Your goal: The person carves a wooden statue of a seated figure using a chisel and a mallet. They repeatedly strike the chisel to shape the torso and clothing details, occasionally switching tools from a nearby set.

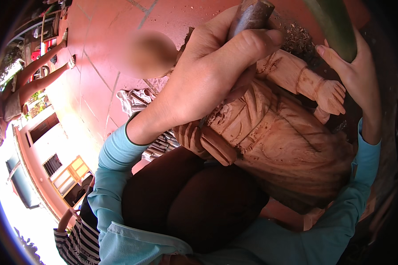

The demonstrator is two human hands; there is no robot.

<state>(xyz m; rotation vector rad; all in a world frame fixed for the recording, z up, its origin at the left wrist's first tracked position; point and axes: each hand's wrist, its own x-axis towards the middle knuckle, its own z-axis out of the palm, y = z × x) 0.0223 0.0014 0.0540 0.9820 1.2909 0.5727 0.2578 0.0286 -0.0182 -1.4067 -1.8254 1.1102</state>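
The statue (292,143) lay aslant at the right, just beside our legs (208,194). Over its upper part, our left hand (212,75) had its fingers curled around a dark handle (252,20); our right hand (360,73), farther right, gripped a green club (334,28), its fingers mostly hidden. Tools (159,148) lay left of the statue.

Wood chips (299,39) and a carved figure (281,132) show a carving workshop.
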